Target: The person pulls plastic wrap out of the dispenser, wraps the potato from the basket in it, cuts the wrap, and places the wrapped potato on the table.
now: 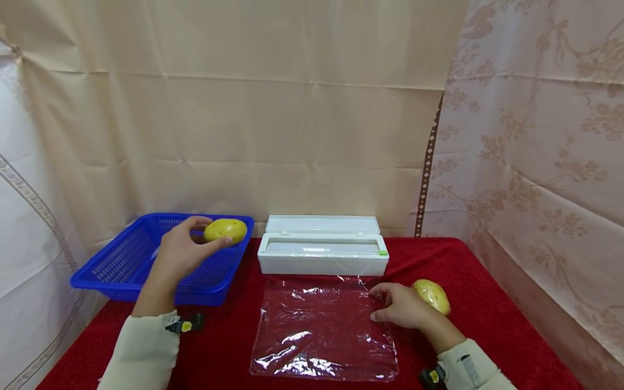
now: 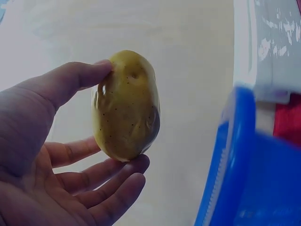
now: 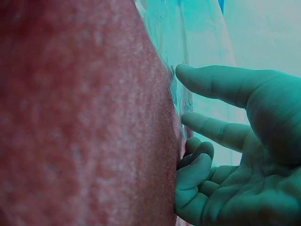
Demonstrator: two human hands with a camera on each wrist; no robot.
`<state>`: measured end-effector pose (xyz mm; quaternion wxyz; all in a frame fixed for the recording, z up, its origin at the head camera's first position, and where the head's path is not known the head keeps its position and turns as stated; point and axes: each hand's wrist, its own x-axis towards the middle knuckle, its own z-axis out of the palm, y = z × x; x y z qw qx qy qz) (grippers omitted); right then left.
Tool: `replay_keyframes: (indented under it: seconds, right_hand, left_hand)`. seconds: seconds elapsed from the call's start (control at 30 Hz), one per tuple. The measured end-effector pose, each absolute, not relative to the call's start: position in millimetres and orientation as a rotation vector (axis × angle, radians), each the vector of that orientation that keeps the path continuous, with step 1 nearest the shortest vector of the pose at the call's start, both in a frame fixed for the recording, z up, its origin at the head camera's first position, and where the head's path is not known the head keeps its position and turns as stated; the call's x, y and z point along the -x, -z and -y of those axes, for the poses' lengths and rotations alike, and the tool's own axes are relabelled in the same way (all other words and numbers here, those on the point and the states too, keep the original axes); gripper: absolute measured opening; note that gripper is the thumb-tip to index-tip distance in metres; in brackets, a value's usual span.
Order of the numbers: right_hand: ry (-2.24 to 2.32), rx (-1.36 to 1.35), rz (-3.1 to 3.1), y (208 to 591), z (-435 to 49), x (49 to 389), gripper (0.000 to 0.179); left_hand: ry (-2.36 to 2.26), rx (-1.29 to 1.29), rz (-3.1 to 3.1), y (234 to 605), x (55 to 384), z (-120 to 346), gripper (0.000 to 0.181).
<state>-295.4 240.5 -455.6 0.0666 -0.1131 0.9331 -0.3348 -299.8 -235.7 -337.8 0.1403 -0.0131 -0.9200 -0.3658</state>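
Note:
My left hand (image 1: 181,250) holds a yellow potato (image 1: 225,231) between thumb and fingertips, raised over the right part of the blue basket (image 1: 214,295). In the left wrist view the potato (image 2: 126,106) looks smooth with small dark specks, the thumb at its top and fingers beneath. A sheet of clear cling film (image 1: 324,325) lies spread on the red cloth. At the film's right edge is my right hand (image 1: 402,306), thumb and index finger extended towards the film and the other fingers loosely bent. Just behind this hand sits a second potato (image 1: 431,296) with a shiny, film-like surface.
A white cling film dispenser (image 1: 324,264) with its lid raised stands behind the sheet, and the film runs from its front. The red cloth (image 1: 492,325) covers the table. Beige curtains (image 1: 292,108) hang behind, and a patterned curtain (image 1: 546,162) is on the right.

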Motion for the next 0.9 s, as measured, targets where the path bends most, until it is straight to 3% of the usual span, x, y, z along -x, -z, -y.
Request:
replay_keyframes:
  seconds: [0.9]
  right_hand:
    - [1.034, 0.419, -2.794, 456, -244, 297, 0.061]
  left_hand:
    - [1.086, 0.288, 2.639, 349, 283, 170, 0.07]
